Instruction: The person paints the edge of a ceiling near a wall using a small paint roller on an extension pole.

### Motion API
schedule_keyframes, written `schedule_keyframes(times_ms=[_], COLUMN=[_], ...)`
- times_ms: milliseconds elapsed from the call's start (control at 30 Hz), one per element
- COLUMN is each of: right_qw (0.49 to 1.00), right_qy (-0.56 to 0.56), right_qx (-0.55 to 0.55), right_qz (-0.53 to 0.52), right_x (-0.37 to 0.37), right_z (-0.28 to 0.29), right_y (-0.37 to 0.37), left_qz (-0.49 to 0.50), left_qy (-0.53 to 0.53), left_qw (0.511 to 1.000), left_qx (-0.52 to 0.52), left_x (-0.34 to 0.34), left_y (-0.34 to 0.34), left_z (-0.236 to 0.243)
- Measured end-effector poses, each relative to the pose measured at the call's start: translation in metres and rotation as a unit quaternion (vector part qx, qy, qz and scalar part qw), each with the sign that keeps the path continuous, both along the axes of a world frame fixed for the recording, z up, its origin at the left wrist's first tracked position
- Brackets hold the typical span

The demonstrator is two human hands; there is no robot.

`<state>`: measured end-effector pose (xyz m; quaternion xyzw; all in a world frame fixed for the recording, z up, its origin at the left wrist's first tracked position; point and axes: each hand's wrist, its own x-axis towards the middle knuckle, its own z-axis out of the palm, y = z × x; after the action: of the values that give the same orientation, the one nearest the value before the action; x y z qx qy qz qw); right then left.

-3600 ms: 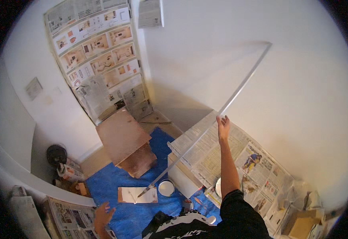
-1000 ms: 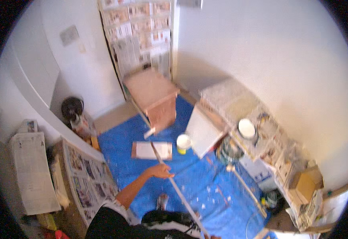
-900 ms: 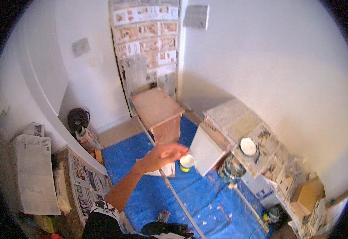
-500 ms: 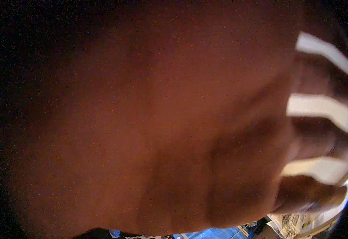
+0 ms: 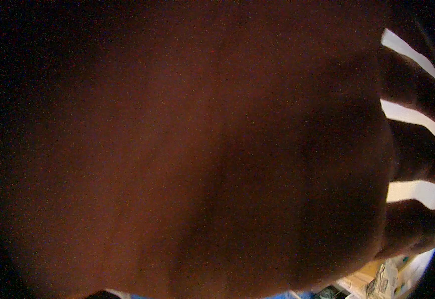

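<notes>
A hand, which looks like my left hand, covers nearly the whole head view, very close to the lens. Dark and blurred, its broad surface fills the middle. The fingers stretch toward the right rim and stand apart, with bright white gaps between them. Nothing shows in its grasp. My right hand is out of sight. Almost everything beyond the covering hand is hidden.
Below the lowest finger, at the bottom right, a pale printed sheet or packet shows among cluttered small things. A sliver of blue material peeks out along the lower edge.
The hand has shifted right across the lens, and its surface is darker. The white gaps between the fingers have become narrower, and less blue shows at the bottom.
</notes>
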<state>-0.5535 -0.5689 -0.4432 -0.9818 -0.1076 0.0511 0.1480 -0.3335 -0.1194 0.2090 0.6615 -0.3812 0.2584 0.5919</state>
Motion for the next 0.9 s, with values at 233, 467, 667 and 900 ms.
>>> schedule_keyframes(times_ms=[233, 467, 667, 900], right_qw=[0.999, 0.991, 0.993, 0.997], right_qy=[0.038, 0.125, 0.116, 0.033], right_qx=[0.023, 0.031, 0.014, -0.039], right_qz=[0.004, -0.029, -0.006, 0.051], right_x=[0.003, 0.031, 0.034, 0.028], right_z=[0.007, 0.055, 0.068, 0.030], right_y=[-0.030, -0.026, -0.024, -0.024], left_qz=[0.152, 0.261, 0.304, 0.307], left_qy=[-0.119, -0.215, -0.247, -0.258], left_qw=[0.976, 0.917, 0.884, 0.868], left_qx=[0.102, 0.213, 0.257, 0.293], left_x=[-0.081, -0.043, -0.070, -0.059], left_y=[-0.044, -0.034, -0.018, -0.018], left_z=[-0.014, -0.020, -0.020, -0.034])
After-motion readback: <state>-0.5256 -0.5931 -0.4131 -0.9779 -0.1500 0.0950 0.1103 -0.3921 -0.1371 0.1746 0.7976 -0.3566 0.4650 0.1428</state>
